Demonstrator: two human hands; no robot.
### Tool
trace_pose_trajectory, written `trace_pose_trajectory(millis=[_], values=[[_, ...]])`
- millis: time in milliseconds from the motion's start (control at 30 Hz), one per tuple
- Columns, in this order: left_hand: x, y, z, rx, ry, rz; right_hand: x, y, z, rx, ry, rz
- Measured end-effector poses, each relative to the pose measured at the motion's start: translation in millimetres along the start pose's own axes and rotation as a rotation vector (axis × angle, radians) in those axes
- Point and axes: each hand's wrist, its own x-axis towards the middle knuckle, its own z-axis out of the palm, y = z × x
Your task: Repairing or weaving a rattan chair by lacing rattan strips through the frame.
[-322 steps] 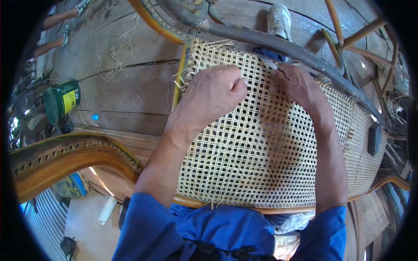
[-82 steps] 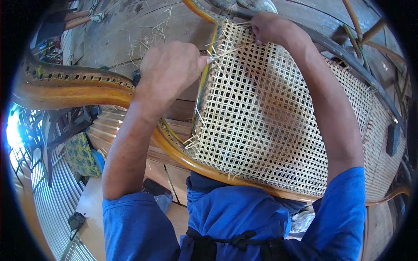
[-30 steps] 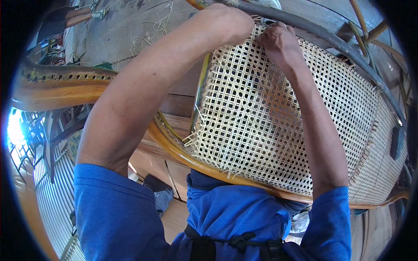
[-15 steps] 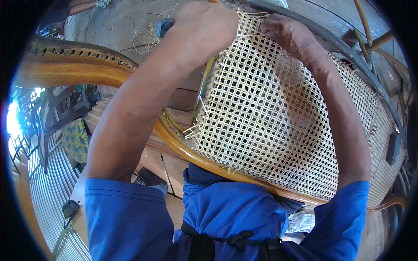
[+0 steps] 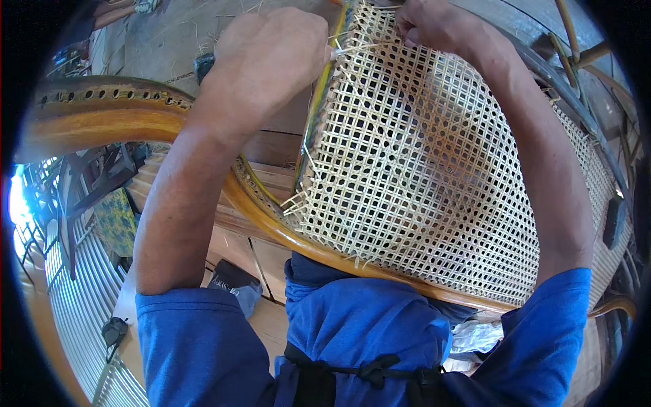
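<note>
A woven cane panel (image 5: pixel 407 169) with an open lattice of pale strands covers a curved, varnished wooden frame (image 5: pixel 400 281) in front of me. My left hand (image 5: pixel 281 57) is closed over the panel's left edge, its fingertips mostly hidden beneath it. From there a thin cane strand (image 5: pixel 363 49) runs across the weave toward my right hand (image 5: pixel 434 27). That hand is bent at the far edge of the panel, finger and thumb pinched together at the strand. Loose strand ends (image 5: pixel 295 201) stick out at the lower left corner of the weave.
A curved wooden piece with a row of holes (image 5: pixel 108 112) extends left. Dark and wooden poles (image 5: pixel 576 102) lie at the right. A small dark block (image 5: pixel 203 68) sits beyond my left wrist. A corrugated sheet (image 5: pixel 88 292) and a dark pouch (image 5: pixel 234 281) are lower left.
My left hand has moved left and nearer to me, away from the far corner. My right hand has shifted slightly up. More of the strand between them shows.
</note>
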Motion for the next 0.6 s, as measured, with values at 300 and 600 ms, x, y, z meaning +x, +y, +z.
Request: trace_pose_trajectory(millis=[300,600], values=[[-9.4,-4.2,-0.9,-0.059,0.034,0.014,-18.7,-10.5,-26.4,0.357,-0.031,0.231],[40.2,24.3,-54.4,0.028,-0.190,-0.008,-37.4,-1.6,45.8,0.473,0.550,-0.094]])
